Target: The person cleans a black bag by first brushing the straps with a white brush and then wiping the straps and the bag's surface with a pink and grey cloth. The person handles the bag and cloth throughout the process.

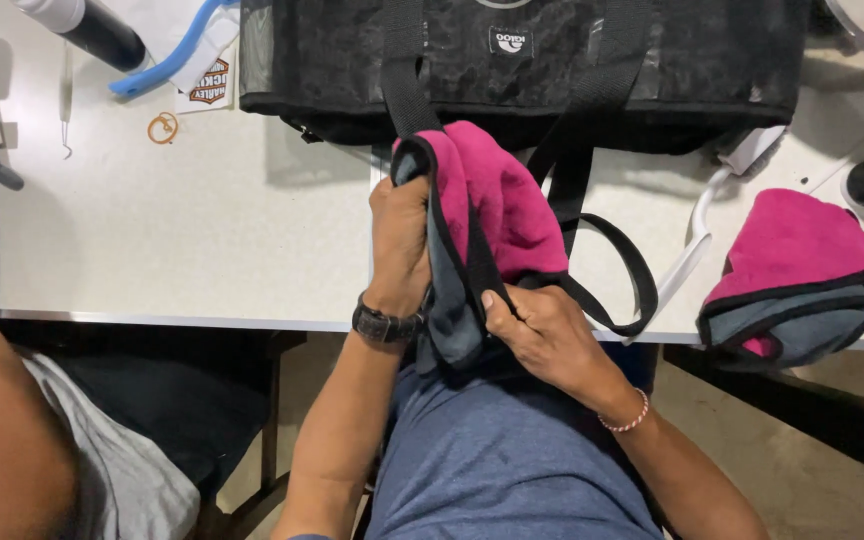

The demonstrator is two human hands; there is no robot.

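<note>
Seated at the white worktop (pixel 202 240), looking down. My left hand (pixel 399 240) is closed around the upper part of a pink-and-grey cloth with black edging (pixel 497 200), fingers wrapped into the fabric, black wristwatch (pixel 385 325) on that wrist. My right hand (pixel 547 335) pinches the lower grey part of the same cloth, thumb pressed on the black trim; a beaded bracelet (pixel 624 420) sits on that wrist. The cloth is held upright between both hands, just above the worktop's near edge and over my lap. Directly behind it stands a black soft bag (pixel 652 70), its black strap (pixel 612 260) looping down beside my right hand. A second folded pink-and-grey cloth (pixel 797 275) lies on the worktop to the right, well apart from my hands. A white handled tool (pixel 697 240) lies between strap and second cloth. Far left: rubber band (pixel 162 127), blue handle (pixel 167 60), another person's arm (pixel 2 430).
</note>
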